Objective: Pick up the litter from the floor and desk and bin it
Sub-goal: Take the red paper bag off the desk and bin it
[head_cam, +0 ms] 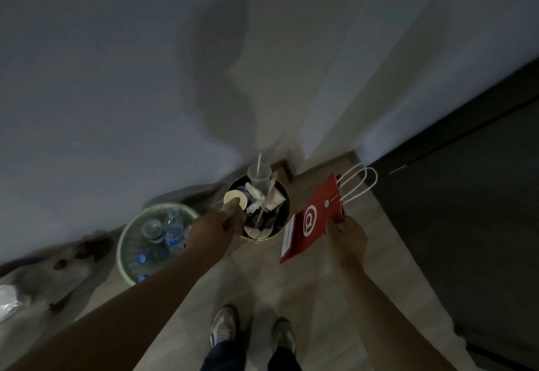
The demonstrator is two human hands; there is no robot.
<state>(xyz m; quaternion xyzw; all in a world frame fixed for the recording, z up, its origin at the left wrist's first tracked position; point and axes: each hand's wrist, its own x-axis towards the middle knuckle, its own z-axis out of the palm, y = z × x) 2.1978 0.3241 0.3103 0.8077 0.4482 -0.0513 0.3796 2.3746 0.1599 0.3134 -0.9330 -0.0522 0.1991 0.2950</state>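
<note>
A round dark bin (282, 195) stands on the floor by the wall corner, piled with cups, tissue and a clear lidded cup with a straw (259, 176). My left hand (230, 219) reaches over the bin's left rim, its fingers closed around a paper cup (234, 197) whose pale round end faces me. To the right of the bin, my right hand (345, 233) grips the lower edge of a flat red paper bag (313, 219) with a white logo and white handles pointing away.
A pale green basket (128, 242) holding several plastic water bottles sits left of the bin. Crumpled cloth lies along the wall at the far left. A dark door or cabinet (466, 225) fills the right. My two shoes show at the bottom.
</note>
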